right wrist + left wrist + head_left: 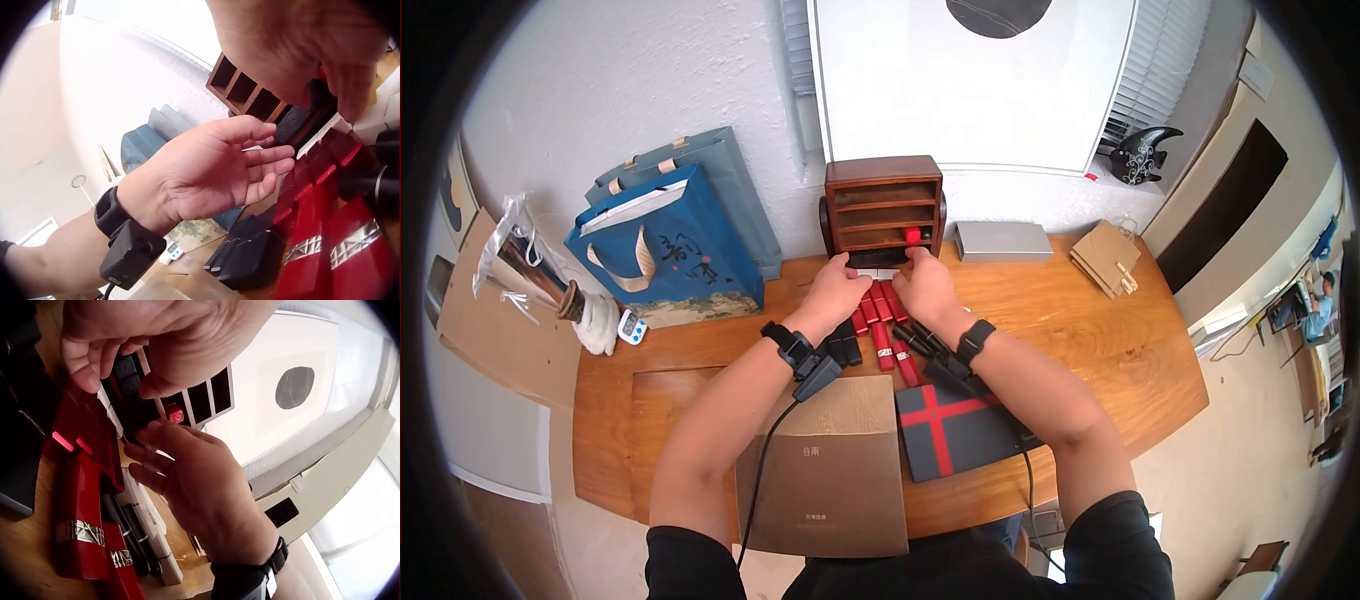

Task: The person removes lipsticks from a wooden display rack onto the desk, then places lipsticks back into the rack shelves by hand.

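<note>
Both hands are right up at the small dark-brown wooden shelf cabinet (884, 208) at the back of the wooden tabletop (1100, 340). The left hand (836, 292) has its fingers (270, 153) straight and close together, holding nothing as far as I can see, just reaching at the bottom slot. The right hand (924, 285) sits beside it with fingers (147, 464) loosely spread and a bit bent, also nothing pinched from what the wrist views show. One small red tube (912, 235) already sits in a lower compartment on the right side. Right under the hands lies a row of glossy red lipstick cases (884, 330) with silver bands, touching each other, plus a few black ones (846, 348) mixed in. Nearer the person there's a brown flat box (830, 470) and a dark box with a red cross ribbon (955, 428). A blue paper gift bag (665, 250) leans on the wall to the left.
</note>
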Demonstrator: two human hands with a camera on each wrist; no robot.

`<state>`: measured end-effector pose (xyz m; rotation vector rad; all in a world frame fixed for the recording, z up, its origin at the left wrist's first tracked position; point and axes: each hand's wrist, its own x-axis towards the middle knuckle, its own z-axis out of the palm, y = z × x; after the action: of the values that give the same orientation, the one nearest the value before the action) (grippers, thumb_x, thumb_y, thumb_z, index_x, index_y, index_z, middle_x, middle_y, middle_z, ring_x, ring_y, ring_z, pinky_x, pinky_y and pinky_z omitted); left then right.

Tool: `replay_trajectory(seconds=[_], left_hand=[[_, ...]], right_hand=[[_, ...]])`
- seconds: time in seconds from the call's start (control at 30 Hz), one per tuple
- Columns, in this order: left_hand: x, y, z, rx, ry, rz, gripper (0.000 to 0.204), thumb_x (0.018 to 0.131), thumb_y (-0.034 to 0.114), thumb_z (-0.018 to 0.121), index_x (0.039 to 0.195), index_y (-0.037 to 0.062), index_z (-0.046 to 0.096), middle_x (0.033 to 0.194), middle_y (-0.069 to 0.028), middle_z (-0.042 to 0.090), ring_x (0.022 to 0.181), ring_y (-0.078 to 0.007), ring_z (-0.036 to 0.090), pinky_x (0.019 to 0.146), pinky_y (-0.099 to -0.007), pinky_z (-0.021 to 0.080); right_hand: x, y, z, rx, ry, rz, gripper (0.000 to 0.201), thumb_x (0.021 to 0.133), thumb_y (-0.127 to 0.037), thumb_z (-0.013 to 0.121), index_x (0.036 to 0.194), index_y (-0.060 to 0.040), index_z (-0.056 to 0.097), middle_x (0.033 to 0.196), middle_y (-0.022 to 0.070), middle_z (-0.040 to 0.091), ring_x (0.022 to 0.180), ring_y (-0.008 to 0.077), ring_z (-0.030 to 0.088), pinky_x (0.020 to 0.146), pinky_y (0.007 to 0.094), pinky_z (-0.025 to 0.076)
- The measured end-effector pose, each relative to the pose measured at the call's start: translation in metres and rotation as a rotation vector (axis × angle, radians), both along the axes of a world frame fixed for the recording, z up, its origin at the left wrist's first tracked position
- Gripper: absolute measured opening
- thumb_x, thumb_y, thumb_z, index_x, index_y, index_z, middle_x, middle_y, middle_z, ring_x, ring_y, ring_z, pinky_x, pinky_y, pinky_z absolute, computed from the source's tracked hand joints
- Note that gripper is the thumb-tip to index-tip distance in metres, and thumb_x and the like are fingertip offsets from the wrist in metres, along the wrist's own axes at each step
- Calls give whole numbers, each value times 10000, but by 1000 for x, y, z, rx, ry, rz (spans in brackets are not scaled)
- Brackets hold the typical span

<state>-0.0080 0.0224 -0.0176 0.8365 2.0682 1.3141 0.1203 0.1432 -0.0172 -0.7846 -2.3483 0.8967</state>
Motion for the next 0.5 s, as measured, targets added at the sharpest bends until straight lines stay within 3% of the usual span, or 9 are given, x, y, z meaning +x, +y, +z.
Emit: replay_trajectory(seconds=[0.2,0.5], left_hand=[[-5,3,-10,7,86,18,683,877,126,635,1441,-98,322,1135,-138,580,917,-179,595,745,-285,508],[-1,2,-7,0,148,68,636,861,117,630,1402,-109,383,1201,-187,582,1032,-230,600,834,-303,502]], right_hand=[[-6,-8,-5,36,-49,-45,517,787,-131,668,1231,79,508,1102,271,635,1031,397,622,907,446,498],[-7,8,-14,-272,88,10,527,774,-129,669,1226,90,510,1010,237,670,1027,378,638,900,412,499]])
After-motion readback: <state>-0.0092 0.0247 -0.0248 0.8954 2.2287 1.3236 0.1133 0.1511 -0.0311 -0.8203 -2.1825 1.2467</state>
